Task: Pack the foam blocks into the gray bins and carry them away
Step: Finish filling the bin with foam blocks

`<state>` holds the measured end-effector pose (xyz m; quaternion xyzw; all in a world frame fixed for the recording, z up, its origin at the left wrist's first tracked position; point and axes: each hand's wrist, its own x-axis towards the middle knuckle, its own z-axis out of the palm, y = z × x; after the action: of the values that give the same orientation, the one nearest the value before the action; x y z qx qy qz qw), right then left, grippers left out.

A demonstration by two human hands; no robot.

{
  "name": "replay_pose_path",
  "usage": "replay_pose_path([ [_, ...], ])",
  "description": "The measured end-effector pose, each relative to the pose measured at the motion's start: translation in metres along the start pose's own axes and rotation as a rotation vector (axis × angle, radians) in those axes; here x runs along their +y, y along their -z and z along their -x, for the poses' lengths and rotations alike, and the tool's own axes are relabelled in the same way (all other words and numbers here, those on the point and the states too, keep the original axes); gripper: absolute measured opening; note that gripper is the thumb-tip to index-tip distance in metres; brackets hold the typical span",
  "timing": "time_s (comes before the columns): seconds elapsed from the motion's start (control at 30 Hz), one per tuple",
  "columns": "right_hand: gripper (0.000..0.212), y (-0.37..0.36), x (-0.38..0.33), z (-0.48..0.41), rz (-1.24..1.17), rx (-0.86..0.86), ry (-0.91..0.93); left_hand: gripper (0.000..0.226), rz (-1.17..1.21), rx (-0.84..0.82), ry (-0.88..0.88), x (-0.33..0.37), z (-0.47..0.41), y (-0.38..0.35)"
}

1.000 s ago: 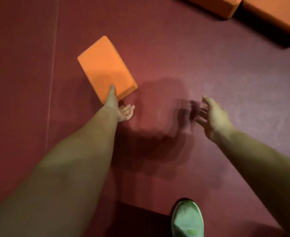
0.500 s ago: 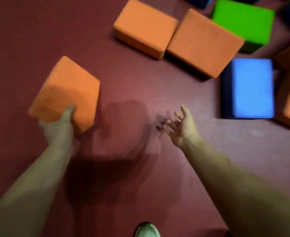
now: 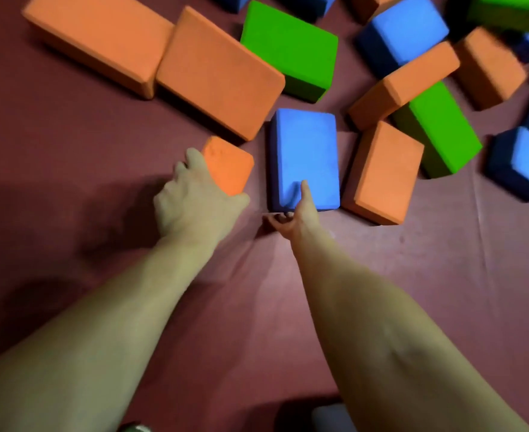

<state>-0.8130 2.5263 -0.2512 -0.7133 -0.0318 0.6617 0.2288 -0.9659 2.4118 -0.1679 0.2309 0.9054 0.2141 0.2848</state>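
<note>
Foam blocks [image 3: 219, 73] lie scattered on the red mat [image 3: 428, 275], orange, green and blue, some touching. Both bare arms reach forward and down. The left hand [image 3: 194, 201], back up, has its fingers curled over the near end of an orange block [image 3: 230, 165] just beside the pile. The right hand [image 3: 297, 213] pinches the near edge of a blue block [image 3: 307, 151] lying flat, thumb [image 3: 304, 190] on top, fingers tucked below.
</note>
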Motion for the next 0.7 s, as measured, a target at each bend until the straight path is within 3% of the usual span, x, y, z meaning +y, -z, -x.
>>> replay_pose_path([
  [0.17,0.064,0.001,-0.004,-0.021,-0.054,-0.007,0.007,0.075,-0.326,0.053,-0.087,0.021,0.008,0.008],
  [0.27,0.06,0.006,0.003,-0.022,-0.074,-0.061,0.027,0.075,-0.356,0.091,-0.11,0.024,0.01,0.005],
  [0.37,0.066,0.026,0.018,-0.015,-0.108,-0.037,0.054,0.077,-0.354,0.131,-0.102,0.023,0.008,0.0],
  [0.47,0.081,0.061,0.045,0.015,-0.133,0.003,0.099,0.09,-0.368,0.057,-0.069,0.031,0.009,0.0],
  [0.57,0.1,0.117,0.055,0.083,0.059,0.065,0.236,0.099,-0.388,-0.092,-0.065,0.041,0.043,0.014],
  [0.7,0.075,0.217,0.029,0.179,0.503,0.079,0.509,0.088,-0.319,-0.105,0.008,0.034,0.158,0.02],
])
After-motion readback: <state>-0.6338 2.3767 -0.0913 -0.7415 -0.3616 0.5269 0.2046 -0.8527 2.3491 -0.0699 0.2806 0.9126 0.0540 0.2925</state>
